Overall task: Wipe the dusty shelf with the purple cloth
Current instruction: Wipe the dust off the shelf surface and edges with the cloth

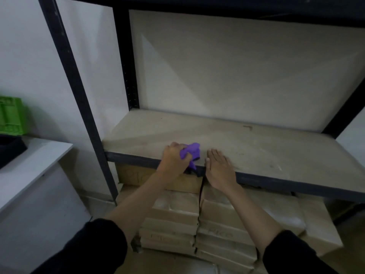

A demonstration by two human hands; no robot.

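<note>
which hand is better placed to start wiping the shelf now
Left. The left hand grips the crumpled purple cloth at the front edge of the dusty beige shelf board; the right hand rests flat beside it, holding nothing.

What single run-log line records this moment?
left hand: grips purple cloth at shelf front edge | right hand: flat on shelf | below: stacked cardboard boxes
</note>
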